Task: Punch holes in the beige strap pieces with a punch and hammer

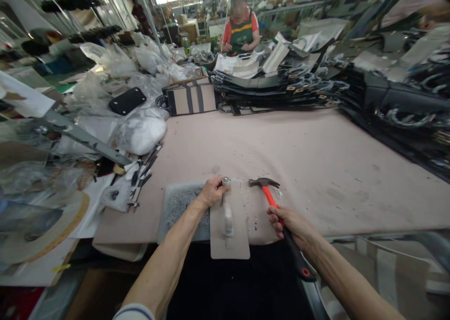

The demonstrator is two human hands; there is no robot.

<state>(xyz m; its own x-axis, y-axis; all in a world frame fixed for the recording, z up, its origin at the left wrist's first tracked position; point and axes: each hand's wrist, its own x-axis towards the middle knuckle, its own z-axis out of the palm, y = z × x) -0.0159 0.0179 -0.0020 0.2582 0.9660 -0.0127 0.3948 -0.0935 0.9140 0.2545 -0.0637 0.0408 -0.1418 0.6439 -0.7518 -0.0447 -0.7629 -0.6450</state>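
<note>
My right hand is closed around the handle of a claw hammer, which has a dark head and an orange and black handle. The hammer head is just right of a beige panel with rounded corners. At the panel's far end, my left hand pinches a small metal tool with a round, shiny top. A strap-like handle wrapped in clear plastic runs along the panel's middle. Beneath my left forearm, partly covered by the panel, lies a worn grey board.
Small white scraps dot the beige table cover. Stacked black bag pieces line the back, with more at the right. Plastic-wrapped bundles and a metal post stand left. A person in a green apron is across the table.
</note>
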